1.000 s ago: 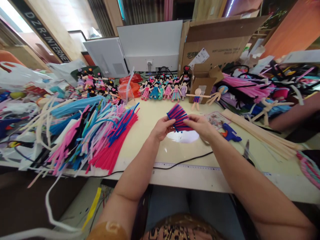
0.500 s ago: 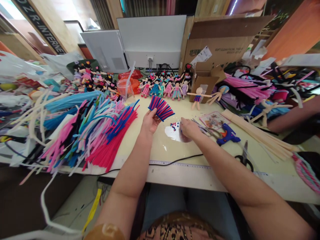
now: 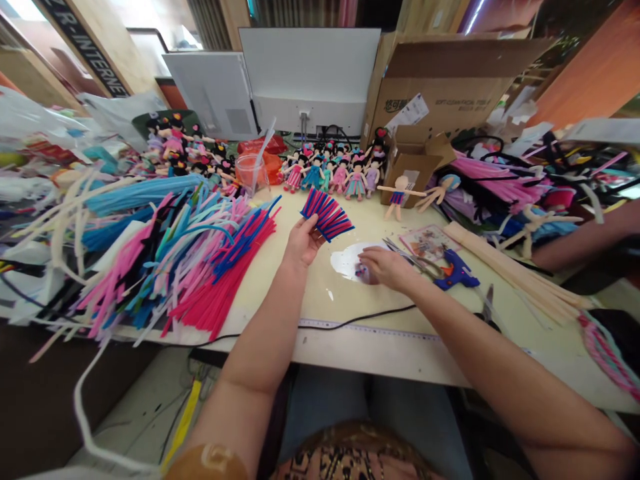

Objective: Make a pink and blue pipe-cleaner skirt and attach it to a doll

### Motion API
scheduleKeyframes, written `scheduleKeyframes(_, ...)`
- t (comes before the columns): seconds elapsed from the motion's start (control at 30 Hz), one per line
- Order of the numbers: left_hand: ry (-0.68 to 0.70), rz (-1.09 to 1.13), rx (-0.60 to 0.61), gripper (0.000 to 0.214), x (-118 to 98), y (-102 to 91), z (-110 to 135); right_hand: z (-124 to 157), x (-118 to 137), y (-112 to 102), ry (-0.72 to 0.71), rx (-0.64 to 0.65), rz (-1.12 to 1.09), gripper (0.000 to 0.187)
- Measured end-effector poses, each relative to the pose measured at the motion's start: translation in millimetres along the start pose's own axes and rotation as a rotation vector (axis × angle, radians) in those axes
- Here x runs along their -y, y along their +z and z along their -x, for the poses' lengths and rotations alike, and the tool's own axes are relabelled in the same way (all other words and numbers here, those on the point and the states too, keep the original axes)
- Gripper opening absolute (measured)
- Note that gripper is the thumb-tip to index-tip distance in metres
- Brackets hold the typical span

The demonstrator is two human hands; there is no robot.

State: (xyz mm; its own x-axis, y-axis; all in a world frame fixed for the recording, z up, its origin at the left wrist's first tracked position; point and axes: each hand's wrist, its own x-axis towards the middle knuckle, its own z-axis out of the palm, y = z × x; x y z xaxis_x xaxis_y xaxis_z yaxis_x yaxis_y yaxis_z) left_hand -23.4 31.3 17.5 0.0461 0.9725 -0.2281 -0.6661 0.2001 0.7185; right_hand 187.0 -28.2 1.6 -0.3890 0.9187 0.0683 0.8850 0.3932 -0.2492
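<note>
My left hand (image 3: 301, 243) is closed on a fan of short blue and pink pipe-cleaner pieces (image 3: 327, 215), held just above the pale table (image 3: 350, 330). My right hand (image 3: 383, 265) rests low on a white patch (image 3: 346, 261) on the table, fingers curled over small pink and blue bits (image 3: 361, 271). What the fingers hold, if anything, is hidden. A blue glue gun (image 3: 454, 271) and scissors (image 3: 407, 256) lie just right of that hand.
A big heap of long pipe cleaners (image 3: 165, 257) covers the table's left. Small dolls (image 3: 330, 175) line the back by a plastic cup (image 3: 249, 175) and cardboard boxes (image 3: 440, 87). Beige sticks (image 3: 520, 270) lie right. Another person's arm (image 3: 585, 233) reaches in from the right. A black cable (image 3: 360, 320) crosses the front.
My hands have parted: the left kept the fan and carried it up to the left, and the right dropped onto the white patch and now covers the small bits there.
</note>
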Motion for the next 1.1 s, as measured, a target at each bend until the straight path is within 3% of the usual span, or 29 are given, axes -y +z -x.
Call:
scheduleKeyframes(0.17,0.0,-0.008,-0.006,0.006,1,-0.9,0,-6,-11,-1,0.133,0.002,0.027,0.032)
scheduleKeyframes(0.27,0.008,-0.013,-0.002,0.006,0,-2.0,-1,4,-2,7,0.072,0.036,0.008,0.03)
scheduleKeyframes(0.37,0.004,-0.02,0.014,0.007,1,-2.3,-1,17,-1,8,0.037,0.005,-0.08,0.04)
scheduleKeyframes(0.47,-0.001,-0.022,0.005,0.01,2,-1.6,-1,21,-11,-2,0.156,-0.039,-0.148,0.038)
scheduleKeyframes(0.6,0.0,-0.028,0.006,0.009,3,-1.3,-1,12,-18,-11,0.31,0.144,-0.144,0.052)
scheduleKeyframes(0.77,0.014,-0.026,0.008,0.008,2,-2.4,-1,-3,-2,0,0.264,0.203,-0.077,0.063)
scheduleKeyframes(1.1,0.0,-0.036,0.018,0.008,2,-0.2,0,-22,7,5,0.162,0.264,-0.087,0.032)
